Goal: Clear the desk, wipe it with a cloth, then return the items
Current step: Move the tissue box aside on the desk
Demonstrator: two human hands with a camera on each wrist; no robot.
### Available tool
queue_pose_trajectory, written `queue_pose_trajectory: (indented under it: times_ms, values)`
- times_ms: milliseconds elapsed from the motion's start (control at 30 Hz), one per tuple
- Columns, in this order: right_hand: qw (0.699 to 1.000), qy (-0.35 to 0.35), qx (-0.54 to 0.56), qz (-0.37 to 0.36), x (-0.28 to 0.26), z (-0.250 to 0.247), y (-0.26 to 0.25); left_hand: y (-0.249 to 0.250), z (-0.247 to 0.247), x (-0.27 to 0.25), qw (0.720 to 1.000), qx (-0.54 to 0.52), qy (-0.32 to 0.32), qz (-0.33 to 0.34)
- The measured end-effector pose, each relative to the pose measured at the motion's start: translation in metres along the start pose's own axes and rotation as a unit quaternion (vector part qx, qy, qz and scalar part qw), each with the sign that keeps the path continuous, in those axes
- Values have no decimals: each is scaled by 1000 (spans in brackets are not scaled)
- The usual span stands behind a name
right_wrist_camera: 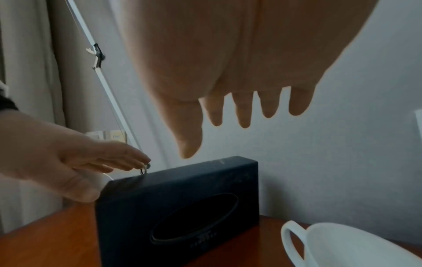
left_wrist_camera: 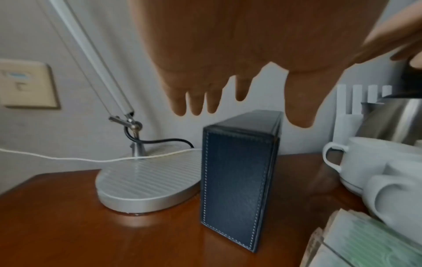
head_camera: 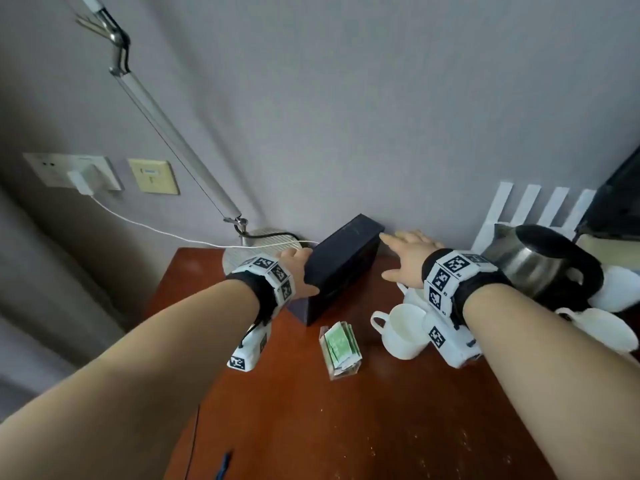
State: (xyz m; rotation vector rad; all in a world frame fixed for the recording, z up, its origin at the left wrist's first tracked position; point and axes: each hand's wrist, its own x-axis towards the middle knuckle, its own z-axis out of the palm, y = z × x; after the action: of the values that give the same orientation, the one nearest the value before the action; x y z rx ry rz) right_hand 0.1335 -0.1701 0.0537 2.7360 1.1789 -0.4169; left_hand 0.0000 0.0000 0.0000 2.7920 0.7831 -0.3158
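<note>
A dark leather tissue box (head_camera: pixel 343 265) stands on its long edge at the back of the red-brown desk (head_camera: pixel 346 427), its oval slot facing right. My left hand (head_camera: pixel 303 271) straddles the box's near left end, fingers straight over the top and thumb by the near face. In the left wrist view the fingers (left_wrist_camera: pixel 194 101) hover just above the box (left_wrist_camera: pixel 237 180). My right hand (head_camera: pixel 405 251) is open and spread at the box's far right corner. In the right wrist view its thumb and fingers (right_wrist_camera: pixel 242 115) hang above the box (right_wrist_camera: pixel 182 207).
A desk lamp's round metal base (head_camera: pixel 256 247) sits left of the box, with a white cable (head_camera: pixel 156 226) across it. White cups (head_camera: pixel 405 330) and a steel kettle (head_camera: pixel 540 261) crowd the right. A clear holder of green packets (head_camera: pixel 341 344) stands in front.
</note>
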Motion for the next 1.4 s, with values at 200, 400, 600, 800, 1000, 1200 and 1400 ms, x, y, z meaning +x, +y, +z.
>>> queue_pose_trajectory:
  times_ms: [200,400,600,800,1000,1200,1400]
  values:
    - [999,-38,-19,11,32,10,2,9,17,27,999,16,-45,-18]
    - [998,-49,-32,-26,57,19,-14,2,12,21,999,17,-37,-19]
    - [993,-48,-76,-76,76,24,-35,-24,9,-2,997,16,-66,-20]
    - [988,-51,-103,-101,79,38,-58,-45,8,-23,996,23,-88,-23]
    - [980,-50,-151,-120,75,33,-84,-69,5,-37,995,11,-99,-30]
    - [979,-23,-104,-174,57,28,-118,-114,-19,-52,993,56,-86,-57]
    - [981,-10,-59,-185,47,26,-172,-164,-37,-54,981,161,-67,-87]
